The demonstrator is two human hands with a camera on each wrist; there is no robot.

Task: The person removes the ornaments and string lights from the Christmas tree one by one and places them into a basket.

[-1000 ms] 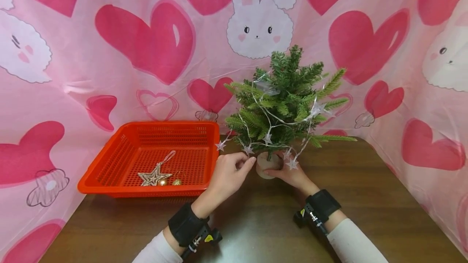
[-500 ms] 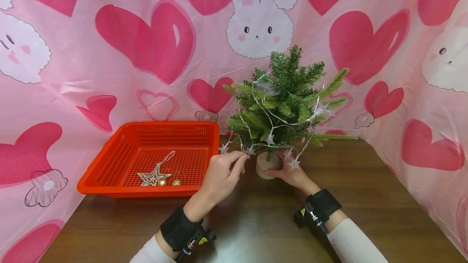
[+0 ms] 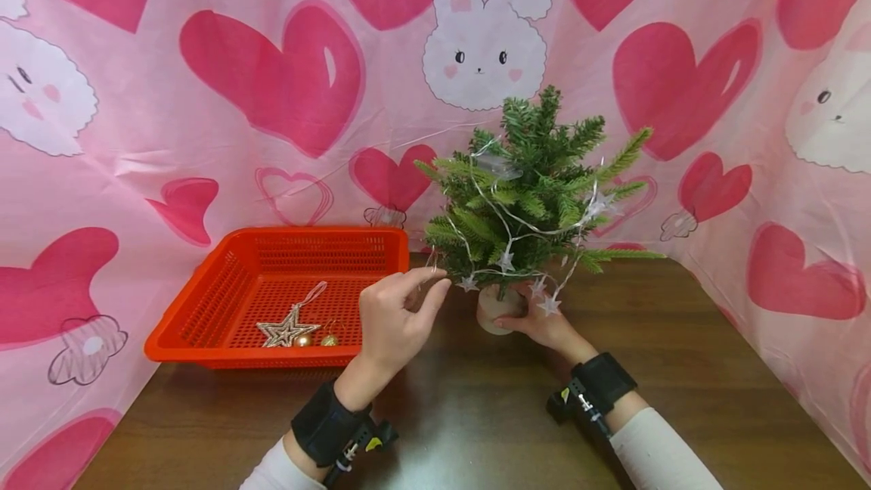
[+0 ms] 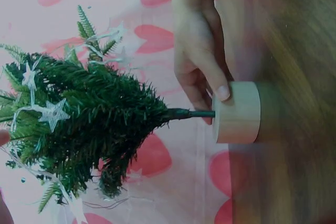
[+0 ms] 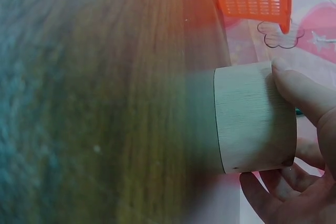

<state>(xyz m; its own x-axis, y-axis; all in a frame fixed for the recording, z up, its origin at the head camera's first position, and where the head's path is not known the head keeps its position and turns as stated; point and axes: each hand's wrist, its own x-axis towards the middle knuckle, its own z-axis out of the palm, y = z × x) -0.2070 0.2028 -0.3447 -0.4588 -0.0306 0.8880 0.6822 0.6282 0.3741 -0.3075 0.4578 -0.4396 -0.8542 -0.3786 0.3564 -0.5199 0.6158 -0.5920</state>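
A small artificial Christmas tree [image 3: 537, 187] stands upright on a round wooden base [image 3: 491, 310]. String lights [image 3: 503, 221] with clear stars wrap its branches. My right hand [image 3: 544, 324] grips the base, thumb on the near side; in the right wrist view its fingers [image 5: 310, 95] curl round the wood. Left of the base, my left hand [image 3: 395, 316] has thumb and forefinger brought close together at a drooping strand of the lights, seemingly pinching it. The star on that strand is mostly hidden behind this hand. Only fingertips [image 4: 3, 138] show at the left wrist view's edge.
An orange-red plastic basket [image 3: 272, 354] stands left of the tree. Inside lie a glittery gold star ornament [image 3: 287, 330] and small gold baubles [image 3: 330, 339]. A pink cloth [image 3: 388, 97] with hearts and rabbits hangs behind the brown wooden table [image 3: 667, 369].
My left hand has moved left, away from the wooden base, to the drooping strand. That strand's end star has become hidden. My right hand has stayed on the base.
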